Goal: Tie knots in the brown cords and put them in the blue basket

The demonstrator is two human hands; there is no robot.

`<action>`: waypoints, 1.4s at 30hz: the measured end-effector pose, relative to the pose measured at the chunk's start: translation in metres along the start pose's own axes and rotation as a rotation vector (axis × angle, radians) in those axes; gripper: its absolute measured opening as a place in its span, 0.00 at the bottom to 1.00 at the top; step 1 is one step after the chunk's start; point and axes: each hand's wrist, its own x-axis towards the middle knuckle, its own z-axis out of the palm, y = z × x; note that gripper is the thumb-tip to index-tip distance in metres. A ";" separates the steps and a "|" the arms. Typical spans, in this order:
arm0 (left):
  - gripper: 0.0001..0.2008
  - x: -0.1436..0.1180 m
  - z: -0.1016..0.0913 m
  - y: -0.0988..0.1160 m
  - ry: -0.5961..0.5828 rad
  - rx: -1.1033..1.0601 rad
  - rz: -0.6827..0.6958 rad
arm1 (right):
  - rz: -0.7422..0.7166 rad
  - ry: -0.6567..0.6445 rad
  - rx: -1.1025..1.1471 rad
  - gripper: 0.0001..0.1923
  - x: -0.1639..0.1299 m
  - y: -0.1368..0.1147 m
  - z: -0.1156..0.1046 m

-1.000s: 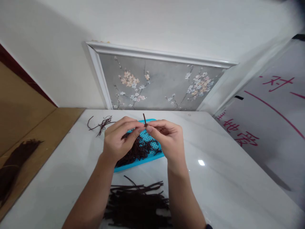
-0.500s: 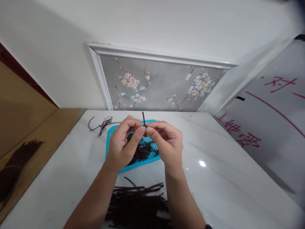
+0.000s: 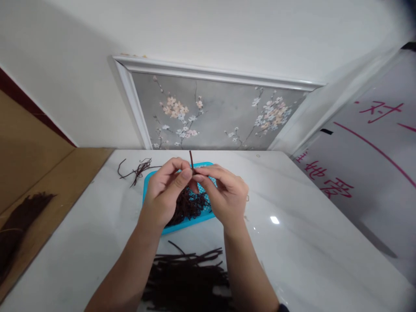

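Left hand (image 3: pixel 164 193) and right hand (image 3: pixel 224 195) met fingertip to fingertip, both pinched closed on a short dark cord (image 3: pixel 191 161) standing upright at 12 o'clock above them. Blue tray (image 3: pixel 147 186) of cords lay beneath.

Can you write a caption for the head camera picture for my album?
Left hand and right hand pinch a dark cord above a blue tray of cords.

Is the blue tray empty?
No, the blue tray has a tangle of dark brown cords lying in it, under the left hand and right hand.
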 end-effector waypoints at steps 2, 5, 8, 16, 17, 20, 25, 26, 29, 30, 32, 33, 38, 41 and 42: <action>0.11 0.000 0.001 0.000 0.012 -0.014 -0.026 | -0.030 -0.012 -0.076 0.08 0.000 -0.001 0.001; 0.11 -0.001 0.004 0.001 0.021 0.013 -0.012 | -0.009 -0.014 -0.164 0.08 -0.001 -0.001 0.003; 0.10 -0.003 0.007 0.003 0.040 0.099 0.073 | 0.025 0.000 -0.142 0.07 -0.003 0.000 0.006; 0.02 -0.005 0.006 0.013 0.254 0.603 0.437 | 0.014 0.022 -0.116 0.06 -0.003 0.000 0.007; 0.02 -0.006 0.005 0.014 0.254 0.648 0.460 | -0.003 0.017 -0.139 0.07 -0.003 0.000 0.007; 0.02 -0.007 0.003 0.018 0.258 0.740 0.495 | -0.064 -0.013 -0.210 0.08 -0.002 -0.001 0.007; 0.02 -0.013 0.002 0.023 0.283 0.798 0.401 | -0.165 -0.011 -0.251 0.10 -0.003 0.002 0.010; 0.02 -0.014 0.002 0.024 0.283 0.796 0.362 | -0.181 -0.009 -0.255 0.11 -0.003 0.004 0.011; 0.04 -0.015 0.001 0.023 0.293 0.779 0.273 | -0.209 -0.018 -0.267 0.11 -0.005 0.007 0.013; 0.04 -0.015 0.001 0.023 0.300 0.776 0.258 | -0.208 -0.023 -0.273 0.11 -0.005 0.008 0.013; 0.04 -0.015 0.000 0.021 0.310 0.773 0.236 | -0.195 -0.028 -0.289 0.11 -0.005 0.009 0.014; 0.04 -0.014 0.000 0.020 0.313 0.771 0.229 | -0.190 -0.029 -0.296 0.11 -0.005 0.010 0.014; 0.05 -0.011 -0.002 0.019 0.287 0.688 0.179 | -0.198 -0.058 -0.306 0.12 -0.005 0.014 0.013; 0.07 -0.010 -0.005 0.022 0.263 0.622 0.083 | -0.243 -0.073 -0.293 0.12 -0.005 0.016 0.012; 0.07 -0.010 -0.006 0.024 0.255 0.609 0.040 | -0.263 -0.071 -0.289 0.13 -0.005 0.016 0.012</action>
